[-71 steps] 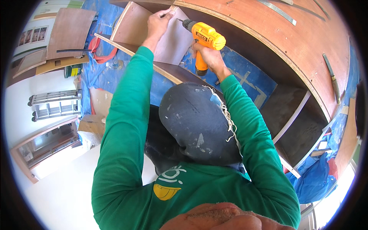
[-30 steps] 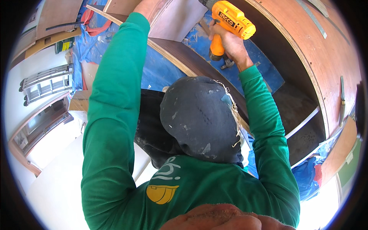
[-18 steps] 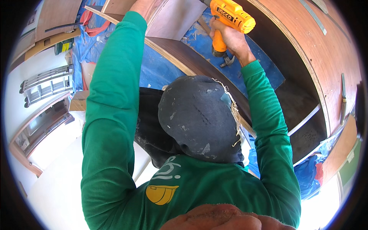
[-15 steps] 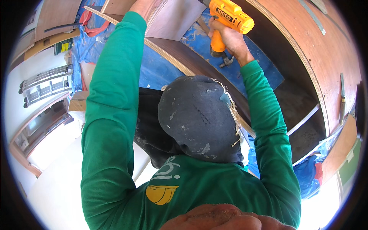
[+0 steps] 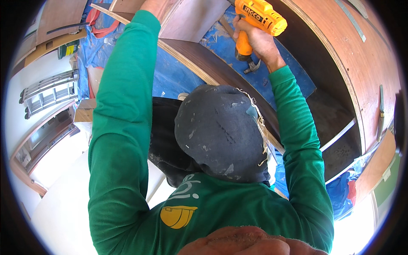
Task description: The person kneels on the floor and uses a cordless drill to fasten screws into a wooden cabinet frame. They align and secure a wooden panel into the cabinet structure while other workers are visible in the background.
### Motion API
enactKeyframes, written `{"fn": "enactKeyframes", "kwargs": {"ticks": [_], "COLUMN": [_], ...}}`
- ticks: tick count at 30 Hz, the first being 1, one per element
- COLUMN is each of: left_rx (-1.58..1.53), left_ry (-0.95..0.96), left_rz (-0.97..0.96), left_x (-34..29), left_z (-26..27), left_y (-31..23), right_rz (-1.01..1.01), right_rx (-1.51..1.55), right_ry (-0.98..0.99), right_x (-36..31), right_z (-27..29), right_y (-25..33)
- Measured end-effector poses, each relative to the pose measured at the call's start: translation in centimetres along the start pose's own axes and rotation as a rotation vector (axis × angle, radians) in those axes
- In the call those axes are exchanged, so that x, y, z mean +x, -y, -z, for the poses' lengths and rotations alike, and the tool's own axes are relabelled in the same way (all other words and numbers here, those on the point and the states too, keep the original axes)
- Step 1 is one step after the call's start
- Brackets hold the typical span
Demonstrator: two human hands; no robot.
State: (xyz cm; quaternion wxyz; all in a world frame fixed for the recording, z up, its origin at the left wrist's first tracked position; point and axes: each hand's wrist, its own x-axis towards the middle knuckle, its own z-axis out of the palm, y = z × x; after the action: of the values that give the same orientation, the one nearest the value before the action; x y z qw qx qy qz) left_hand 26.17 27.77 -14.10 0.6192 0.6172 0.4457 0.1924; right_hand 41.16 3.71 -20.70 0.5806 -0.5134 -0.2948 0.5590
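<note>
My right hand (image 5: 262,43) is wrapped round the grip of a yellow-orange cordless drill (image 5: 260,18), above a blue-floored opening in a wooden carcass. The drill's front end runs off toward the top edge. Just below the drill's base lies a claw hammer (image 5: 253,66), its handle mostly hidden. At the top left my left hand (image 5: 157,7) reaches to the edge of an upright plywood panel (image 5: 193,20); its fingers are cut off by the frame edge. The panel stands by a dark board with a pale plywood edge (image 5: 187,63).
A large curved plywood panel (image 5: 340,46) rises on the right, with a metal strip and a handled tool (image 5: 380,112) on it. Blue plastic sheeting (image 5: 174,83) covers the floor. My bent knee (image 5: 219,131) is between my arms. A folded ladder (image 5: 50,94) leans at the left.
My right hand and the drill have moved slightly to the right. The left hand has shifted a little left and up in the view, along with a small shift of the whole scene.
</note>
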Motion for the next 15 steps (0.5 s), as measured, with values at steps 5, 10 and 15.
{"fn": "enactKeyframes", "kwargs": {"ticks": [5,10,15], "left_rx": [0.097,0.062,0.137], "left_ry": [-0.063,-0.079,-0.108], "left_rz": [0.024,0.025,0.004], "left_x": [0.8,1.1,1.9], "left_z": [0.3,0.1,1.3], "left_y": [0.2,0.6,1.3], "right_rz": [0.044,0.055,0.058], "right_rx": [-0.015,-0.153,-0.191], "right_ry": [0.022,-0.004,0.001], "right_x": [0.1,0.8,1.1], "right_z": [-0.2,-0.2,-0.5], "right_y": [-0.1,-0.9,-0.6]}}
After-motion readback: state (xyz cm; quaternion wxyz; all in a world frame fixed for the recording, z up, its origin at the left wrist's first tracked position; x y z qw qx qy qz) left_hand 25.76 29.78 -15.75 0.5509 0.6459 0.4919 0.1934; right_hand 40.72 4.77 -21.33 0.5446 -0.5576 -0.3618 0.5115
